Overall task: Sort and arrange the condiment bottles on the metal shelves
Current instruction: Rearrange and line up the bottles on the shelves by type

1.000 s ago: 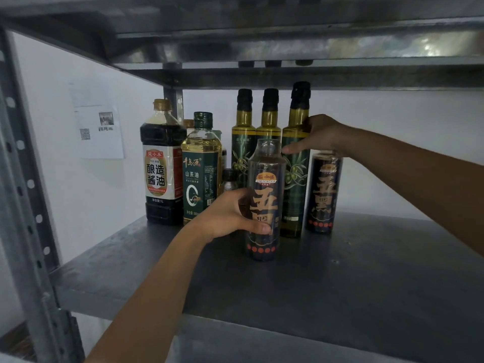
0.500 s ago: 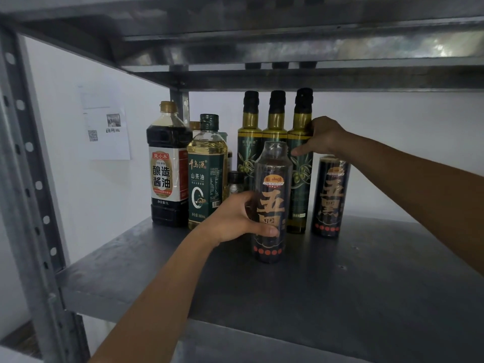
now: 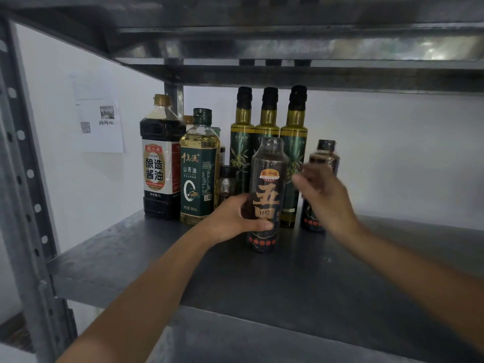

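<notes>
1. Head view: a grey metal shelf (image 3: 288, 284) carries a cluster of bottles towards its back left corner, under a second metal shelf (image 3: 288, 48) above.
2. The left hand (image 3: 235, 218) is wrapped around the lower half of a tall dark plastic bottle with large orange characters (image 3: 265, 179), thumb across the front. The bottle stands upright in front of the back row, nearer the front edge than any other, and its base appears to rest on the shelf.
3. The right hand (image 3: 324, 197) is blurred, fingers loosely curled, in front of a second dark bottle of the same kind (image 3: 324, 153) at the right end of the row. I cannot tell whether it grasps anything.
4. Three tall green glass olive oil bottles with gold necks and black caps (image 3: 268, 119) stand side by side along the back, behind the held bottle.
5. Nearest the back left corner stands a large dark soy sauce bottle with a white and red label (image 3: 159, 166); just beside it is a yellow oil bottle with a green label and green cap (image 3: 199, 174).
6. A small glass bottle with a dark cap (image 3: 227, 179) sits between the yellow oil bottle and the olive oil bottles.
7. A perforated metal upright (image 3: 23, 179) rises at the left edge; a white paper notice (image 3: 99, 119) hangs on the wall behind.
</notes>
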`<state>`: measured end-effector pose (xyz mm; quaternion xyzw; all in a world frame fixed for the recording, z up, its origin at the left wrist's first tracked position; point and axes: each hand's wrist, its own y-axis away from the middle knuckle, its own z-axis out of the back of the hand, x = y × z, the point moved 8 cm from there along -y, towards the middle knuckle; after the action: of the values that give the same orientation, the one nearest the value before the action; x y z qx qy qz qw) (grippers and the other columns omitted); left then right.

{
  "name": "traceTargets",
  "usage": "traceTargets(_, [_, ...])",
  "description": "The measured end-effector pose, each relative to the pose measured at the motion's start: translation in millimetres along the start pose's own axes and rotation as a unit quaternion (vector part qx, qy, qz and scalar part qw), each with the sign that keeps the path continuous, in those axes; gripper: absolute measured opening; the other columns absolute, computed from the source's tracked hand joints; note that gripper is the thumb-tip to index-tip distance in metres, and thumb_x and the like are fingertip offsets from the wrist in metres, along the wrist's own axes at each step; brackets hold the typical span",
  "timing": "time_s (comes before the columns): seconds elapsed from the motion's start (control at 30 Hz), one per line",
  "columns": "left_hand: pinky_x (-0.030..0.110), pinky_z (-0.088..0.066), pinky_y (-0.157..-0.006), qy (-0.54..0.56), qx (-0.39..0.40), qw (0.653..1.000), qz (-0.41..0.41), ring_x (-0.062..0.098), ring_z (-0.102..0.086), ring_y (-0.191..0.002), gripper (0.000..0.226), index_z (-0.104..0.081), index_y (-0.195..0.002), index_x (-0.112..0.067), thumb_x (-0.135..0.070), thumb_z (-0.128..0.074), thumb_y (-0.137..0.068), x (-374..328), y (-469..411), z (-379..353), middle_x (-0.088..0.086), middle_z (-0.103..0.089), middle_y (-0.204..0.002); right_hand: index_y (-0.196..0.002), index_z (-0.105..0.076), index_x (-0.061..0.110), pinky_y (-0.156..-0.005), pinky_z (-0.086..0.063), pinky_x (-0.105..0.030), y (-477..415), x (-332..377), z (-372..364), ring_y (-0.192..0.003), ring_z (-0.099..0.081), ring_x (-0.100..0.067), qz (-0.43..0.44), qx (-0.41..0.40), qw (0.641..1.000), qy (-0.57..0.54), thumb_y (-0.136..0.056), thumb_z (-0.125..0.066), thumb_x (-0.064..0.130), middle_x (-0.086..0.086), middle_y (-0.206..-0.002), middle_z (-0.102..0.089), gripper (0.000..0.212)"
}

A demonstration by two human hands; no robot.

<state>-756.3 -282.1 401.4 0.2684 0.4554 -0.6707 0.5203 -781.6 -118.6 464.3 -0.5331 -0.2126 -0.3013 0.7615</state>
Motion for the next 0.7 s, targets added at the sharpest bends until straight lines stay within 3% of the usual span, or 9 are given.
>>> traceTargets(0.1, [0.012, -0.049, -0.085, 0.001, -0.014, 1.000, -0.016, -0.002, -0.061, -0.102, 0.044, -0.056, -0.117, -0.023, -0.017, -0.075, -0.079, 0.7, -2.2, -10.3, -0.009, -0.066, -0.112, -0.110, -0.057, 0.023, -0.075, -0.051, -0.015, 28.3, -25.0, -20.0, -0.089, -0.062, 0.001, -0.060, 0.110, 0.992, -0.032, -0.078, -0.073, 0.029, 0.016, -0.097, -0.063, 0.036])
traceTargets(0.2, [0.023, -0.050, -0.094, -0.038, -0.044, 0.998, -0.039, 0.005, -0.060, -0.107, 0.051, -0.053, -0.124, -0.015, -0.026, -0.074, -0.080, 0.7, -4.5, -20.1, -0.002, -0.064, -0.117, -0.112, -0.063, 0.018, -0.077, -0.052, -0.017, 31.4, -41.4, -25.1, -0.091, -0.065, -0.002, -0.100, 0.150, 0.983, -0.026, -0.072, -0.079, 0.025, 0.011, -0.100, -0.067, 0.044])
traceTargets(0.27, [0.022, -0.048, -0.095, -0.068, -0.039, 0.996, -0.052, 0.007, -0.059, -0.111, 0.056, -0.049, -0.128, -0.012, -0.026, -0.074, -0.079, 0.1, -5.3, -28.9, 0.000, -0.062, -0.121, -0.114, -0.063, 0.016, -0.085, -0.051, -0.022, 31.1, -50.2, -24.1, -0.098, -0.064, -0.007, -0.128, 0.167, 0.977, -0.043, -0.072, -0.079, 0.026, 0.006, -0.105, -0.068, 0.046])
traceTargets(0.43, [0.032, -0.042, -0.104, -0.156, -0.015, 0.986, -0.062, 0.010, -0.050, -0.121, 0.078, -0.039, -0.136, -0.019, -0.029, -0.081, -0.071, -0.4, -8.3, -60.2, -0.003, -0.054, -0.130, -0.105, -0.066, 0.022, -0.086, -0.053, -0.029, 36.6, -65.8, -4.2, -0.095, -0.066, -0.012, -0.146, 0.138, 0.979, -0.035, -0.067, -0.083, 0.020, 0.003, -0.103, -0.071, 0.041])
traceTargets(0.6, [0.037, -0.043, -0.102, -0.192, 0.003, 0.980, -0.056, 0.014, -0.050, -0.122, 0.077, -0.034, -0.137, -0.020, -0.038, -0.077, -0.075, -12.9, -18.2, -101.4, 0.000, -0.052, -0.134, -0.101, -0.067, 0.022, -0.082, -0.055, -0.029, 44.5, -83.9, 34.4, -0.086, -0.068, -0.009, -0.150, 0.114, 0.982, 0.019, -0.067, -0.083, 0.019, 0.002, -0.096, -0.072, 0.037])
traceTargets(0.7, [0.035, -0.044, -0.096, -0.319, 0.013, 0.946, -0.060, 0.019, -0.048, -0.122, 0.070, -0.037, -0.136, -0.019, -0.048, -0.067, -0.081, -24.1, -23.7, -125.2, 0.003, -0.050, -0.134, -0.099, -0.068, 0.018, -0.081, -0.055, -0.028, 45.6, -97.7, 61.7, -0.084, -0.068, -0.010, -0.163, 0.101, 0.981, 0.021, -0.067, -0.083, 0.015, -0.001, -0.095, -0.073, 0.036])
